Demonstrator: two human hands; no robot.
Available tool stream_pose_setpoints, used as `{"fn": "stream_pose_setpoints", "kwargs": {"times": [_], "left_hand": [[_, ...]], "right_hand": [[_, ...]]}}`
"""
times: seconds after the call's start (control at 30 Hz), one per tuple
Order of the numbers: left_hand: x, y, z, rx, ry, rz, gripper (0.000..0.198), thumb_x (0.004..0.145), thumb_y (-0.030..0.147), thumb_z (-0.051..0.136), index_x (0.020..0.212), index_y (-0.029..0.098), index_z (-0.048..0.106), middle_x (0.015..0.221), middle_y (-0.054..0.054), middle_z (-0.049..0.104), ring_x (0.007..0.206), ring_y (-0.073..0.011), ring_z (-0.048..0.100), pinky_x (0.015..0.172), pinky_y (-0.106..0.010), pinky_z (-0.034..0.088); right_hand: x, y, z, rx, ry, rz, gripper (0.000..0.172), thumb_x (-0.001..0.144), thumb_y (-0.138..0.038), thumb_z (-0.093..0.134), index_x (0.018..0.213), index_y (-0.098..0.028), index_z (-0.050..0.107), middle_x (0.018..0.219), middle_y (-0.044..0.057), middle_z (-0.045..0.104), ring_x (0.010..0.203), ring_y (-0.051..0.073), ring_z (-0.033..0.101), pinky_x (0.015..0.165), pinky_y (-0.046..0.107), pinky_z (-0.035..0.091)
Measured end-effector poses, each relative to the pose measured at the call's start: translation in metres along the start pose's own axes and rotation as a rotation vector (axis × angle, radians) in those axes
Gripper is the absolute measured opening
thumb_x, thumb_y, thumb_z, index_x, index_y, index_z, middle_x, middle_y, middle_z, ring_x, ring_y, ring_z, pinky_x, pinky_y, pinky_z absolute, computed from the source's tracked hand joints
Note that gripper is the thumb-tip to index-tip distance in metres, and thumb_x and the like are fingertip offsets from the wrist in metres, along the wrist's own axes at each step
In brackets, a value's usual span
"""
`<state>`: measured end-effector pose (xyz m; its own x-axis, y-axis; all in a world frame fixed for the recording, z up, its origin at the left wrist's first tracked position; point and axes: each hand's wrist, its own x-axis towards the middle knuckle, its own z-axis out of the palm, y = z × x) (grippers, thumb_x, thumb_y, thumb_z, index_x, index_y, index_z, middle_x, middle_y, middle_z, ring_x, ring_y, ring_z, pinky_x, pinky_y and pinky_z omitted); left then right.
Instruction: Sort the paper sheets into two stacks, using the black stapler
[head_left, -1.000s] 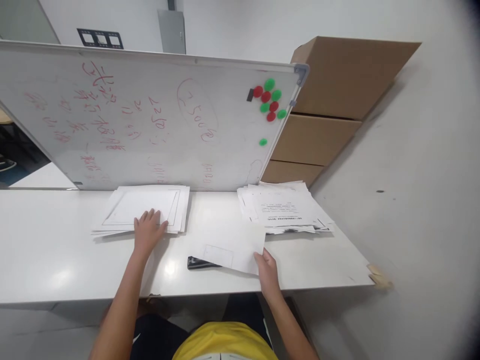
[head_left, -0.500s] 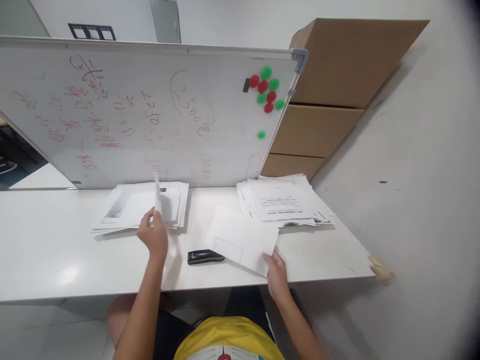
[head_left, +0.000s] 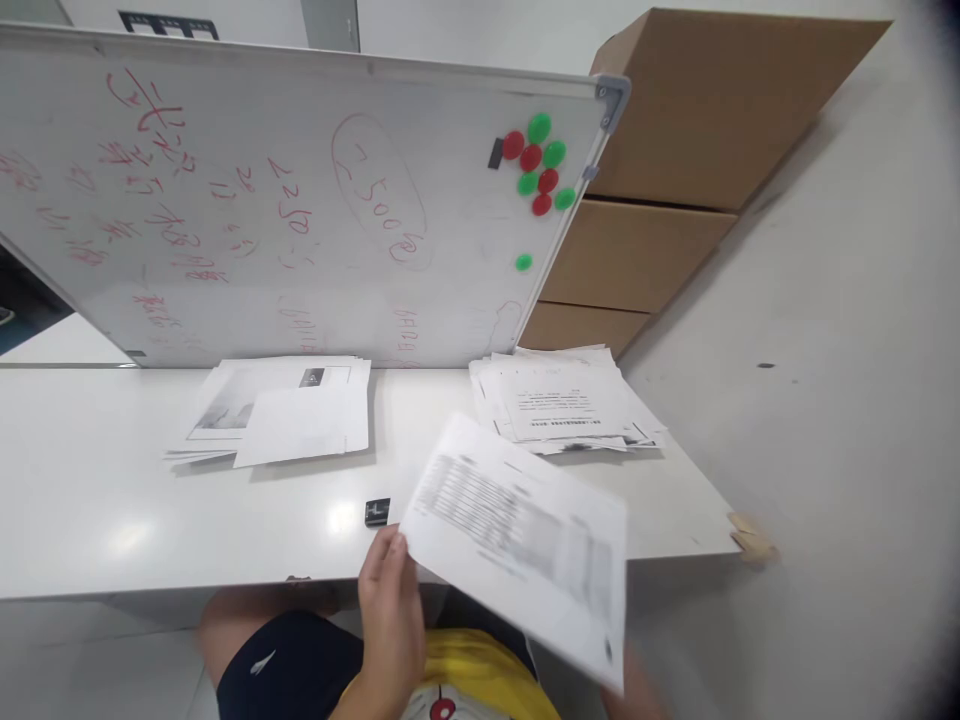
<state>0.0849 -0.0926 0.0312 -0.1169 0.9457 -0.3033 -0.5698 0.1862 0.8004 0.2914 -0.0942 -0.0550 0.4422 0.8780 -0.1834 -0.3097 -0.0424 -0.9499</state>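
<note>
My left hand (head_left: 391,585) pinches the left corner of a printed sheet of paper (head_left: 517,540) between thumb and fingers. The sheet is raised and tilted over the front edge of the desk, its tables and text blurred. Behind its lower right edge only part of my right forearm (head_left: 634,688) shows; the sheet hides that hand and its fingers. A black stapler (head_left: 377,512) lies beside my left hand, mostly covered by the sheet. At the left is a paper stack (head_left: 300,425) with a blank sheet askew on top. Another stack of printed papers (head_left: 559,405) lies at the right.
A whiteboard (head_left: 450,300) with red writing stands along the back of the desk (head_left: 150,500). Red and green magnets (head_left: 530,157) cluster near its right edge. Cardboard boxes (head_left: 720,110) are piled behind it, against the wall at the right.
My left hand has left the left stack, where a blank sheet now lies on top, and moved right to grip a sheet. A printed face now shows towards me; my right hand has gone behind it.
</note>
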Motion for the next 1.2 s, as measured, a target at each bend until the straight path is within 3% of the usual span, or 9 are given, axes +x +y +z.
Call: {"fn": "stream_pose_setpoints", "kwargs": {"times": [0.1, 0.2, 0.33, 0.47, 0.67, 0.8, 0.9, 1.03, 1.2], "left_hand": [[0.009, -0.021, -0.032, 0.178, 0.213, 0.141, 0.03, 0.073, 0.047, 0.07, 0.086, 0.02, 0.066, 0.121, -0.008, 0.061, 0.121, -0.0275, 0.05, 0.102, -0.036, 0.04], [0.01, -0.029, -0.06, 0.362, 0.223, 0.252, 0.026, 0.077, 0.047, 0.064, 0.08, 0.021, 0.065, 0.134, -0.008, 0.054, 0.131, -0.0302, 0.041, 0.108, -0.04, 0.035], [0.011, -0.033, -0.086, 0.459, 0.186, 0.271, 0.03, 0.076, 0.05, 0.062, 0.078, 0.021, 0.067, 0.107, -0.008, 0.068, 0.104, -0.0295, 0.061, 0.087, -0.037, 0.052], [0.013, -0.038, -0.1, 0.536, 0.199, 0.258, 0.036, 0.072, 0.055, 0.064, 0.078, 0.02, 0.069, 0.084, -0.005, 0.07, 0.083, -0.0246, 0.065, 0.072, -0.032, 0.055], [0.017, -0.045, -0.104, 0.67, 0.303, 0.313, 0.045, 0.066, 0.059, 0.067, 0.084, 0.019, 0.072, 0.093, -0.006, 0.071, 0.093, -0.0277, 0.064, 0.084, -0.037, 0.053], [0.023, -0.052, -0.105, 0.666, 0.293, 0.389, 0.041, 0.067, 0.056, 0.068, 0.084, 0.019, 0.071, 0.093, -0.006, 0.071, 0.094, -0.0272, 0.065, 0.092, -0.04, 0.05], [0.027, -0.052, -0.1, 0.555, 0.213, 0.471, 0.039, 0.072, 0.048, 0.069, 0.101, 0.022, 0.066, 0.104, -0.006, 0.069, 0.097, -0.0239, 0.065, 0.09, -0.036, 0.051], [0.031, -0.047, -0.084, 0.406, 0.047, 0.492, 0.055, 0.073, 0.04, 0.072, 0.123, 0.026, 0.053, 0.111, -0.007, 0.066, 0.103, -0.0228, 0.064, 0.087, -0.034, 0.053], [0.032, -0.048, -0.074, 0.405, -0.041, 0.487, 0.05, 0.073, 0.041, 0.073, 0.116, 0.023, 0.057, 0.1, -0.008, 0.069, 0.096, -0.0218, 0.066, 0.087, -0.034, 0.053]], "right_hand": [[-0.007, -0.001, 0.003, 0.008, -0.022, 0.024, 0.045, 0.062, -0.038, 0.075, 0.104, -0.02, 0.071, 0.089, 0.007, 0.077, 0.098, 0.031, 0.067, 0.09, 0.045, 0.048], [-0.018, -0.003, 0.007, 0.023, -0.091, 0.095, 0.042, 0.063, -0.038, 0.076, 0.101, -0.021, 0.072, 0.091, 0.008, 0.076, 0.098, 0.032, 0.066, 0.091, 0.046, 0.047], [-0.027, -0.011, 0.013, 0.073, -0.24, 0.24, 0.035, 0.065, -0.036, 0.075, 0.097, -0.022, 0.073, 0.094, 0.008, 0.076, 0.099, 0.031, 0.066, 0.091, 0.044, 0.047], [-0.025, -0.019, 0.018, 0.106, -0.231, 0.303, 0.039, 0.067, -0.052, 0.069, 0.09, -0.02, 0.075, 0.091, 0.009, 0.076, 0.097, 0.033, 0.067, 0.088, 0.046, 0.048], [-0.023, -0.018, 0.014, 0.167, -0.304, 0.367, 0.079, 0.065, -0.086, 0.045, 0.097, -0.02, 0.074, 0.098, 0.015, 0.074, 0.106, 0.034, 0.063, 0.091, 0.049, 0.046], [-0.021, -0.015, 0.008, 0.082, -0.218, 0.214, 0.06, 0.061, -0.068, 0.071, 0.097, -0.021, 0.074, 0.101, 0.013, 0.074, 0.102, 0.034, 0.065, 0.093, 0.05, 0.045], [-0.018, -0.016, 0.005, -0.05, -0.232, 0.082, 0.044, 0.066, -0.049, 0.078, 0.097, -0.019, 0.074, 0.098, 0.011, 0.075, 0.1, 0.031, 0.066, 0.095, 0.048, 0.045], [-0.014, -0.017, 0.006, -0.151, -0.19, -0.042, 0.035, 0.072, -0.049, 0.073, 0.092, -0.02, 0.075, 0.092, 0.008, 0.076, 0.094, 0.029, 0.067, 0.09, 0.045, 0.049], [-0.013, -0.013, 0.011, -0.169, -0.144, -0.094, 0.032, 0.071, -0.048, 0.072, 0.087, -0.021, 0.076, 0.088, 0.006, 0.076, 0.09, 0.028, 0.067, 0.085, 0.042, 0.051]]}}
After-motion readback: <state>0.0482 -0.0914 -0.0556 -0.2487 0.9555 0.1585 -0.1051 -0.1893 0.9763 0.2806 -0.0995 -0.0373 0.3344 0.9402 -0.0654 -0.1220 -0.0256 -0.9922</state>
